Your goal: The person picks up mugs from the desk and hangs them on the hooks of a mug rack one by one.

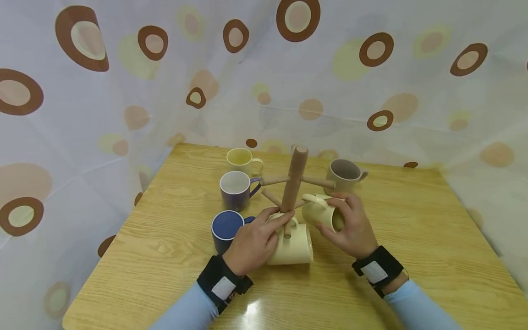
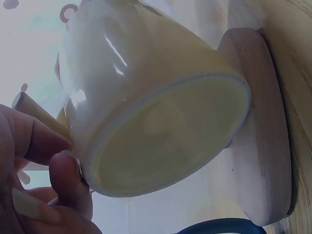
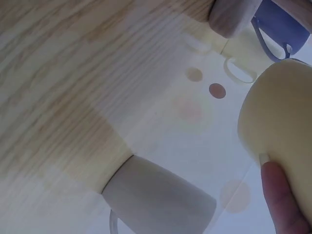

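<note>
A wooden mug tree (image 1: 294, 178) with several pegs stands mid-table. One cream mug (image 1: 290, 250) lies sideways in the air below its low front peg, handle up at the peg, mouth to the right. My left hand (image 1: 253, 240) reaches over that mug, fingers at the foot of the post; it seems to grip the tree there, though fingertips are partly hidden. In the left wrist view, a finger also touches the mug's base edge (image 2: 170, 136). My right hand (image 1: 352, 224) grips a second cream mug (image 1: 317, 213), its handle against a low right peg; whether it is round the peg, I cannot tell.
Left of the tree stand a yellow mug (image 1: 239, 160), a purple mug (image 1: 235, 192) and a dark blue mug (image 1: 224, 231). A taupe mug (image 1: 344, 174) stands behind my right hand. A patterned curtain (image 1: 264, 91) hangs behind the wooden table (image 1: 165, 247).
</note>
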Action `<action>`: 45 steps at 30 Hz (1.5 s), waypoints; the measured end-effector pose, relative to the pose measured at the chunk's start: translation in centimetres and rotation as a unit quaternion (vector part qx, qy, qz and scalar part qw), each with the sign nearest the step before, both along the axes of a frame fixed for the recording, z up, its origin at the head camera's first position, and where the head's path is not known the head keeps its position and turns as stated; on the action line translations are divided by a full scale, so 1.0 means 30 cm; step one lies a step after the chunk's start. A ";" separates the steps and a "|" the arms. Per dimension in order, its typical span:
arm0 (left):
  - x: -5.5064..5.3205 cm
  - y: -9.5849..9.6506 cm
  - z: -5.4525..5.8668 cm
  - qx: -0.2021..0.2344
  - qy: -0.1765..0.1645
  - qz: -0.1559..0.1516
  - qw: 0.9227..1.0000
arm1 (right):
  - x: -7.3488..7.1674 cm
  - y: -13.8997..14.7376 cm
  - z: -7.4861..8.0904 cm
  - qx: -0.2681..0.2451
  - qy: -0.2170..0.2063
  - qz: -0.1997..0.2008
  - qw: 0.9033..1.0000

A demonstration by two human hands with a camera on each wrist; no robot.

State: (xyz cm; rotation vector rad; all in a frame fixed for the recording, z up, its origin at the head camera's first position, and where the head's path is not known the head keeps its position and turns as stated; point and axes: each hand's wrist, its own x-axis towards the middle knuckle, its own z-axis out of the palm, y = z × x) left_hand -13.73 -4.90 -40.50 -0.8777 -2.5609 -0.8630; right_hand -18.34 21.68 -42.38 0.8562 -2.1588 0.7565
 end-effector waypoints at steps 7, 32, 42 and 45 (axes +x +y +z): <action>-0.001 -0.002 -0.003 -0.004 -0.002 0.001 1.000 | -0.038 0.005 -0.040 -0.001 -0.019 0.040 0.999; -0.005 0.000 0.001 -0.036 0.046 0.001 0.998 | -0.032 -0.039 -0.014 0.118 -0.138 0.069 0.981; 0.016 -0.049 0.037 0.001 0.058 0.017 0.998 | -0.012 -0.055 -0.026 0.095 -0.146 0.063 0.983; 0.021 -0.100 0.064 0.035 0.094 0.039 0.994 | -0.006 -0.058 -0.027 0.086 -0.149 0.059 0.983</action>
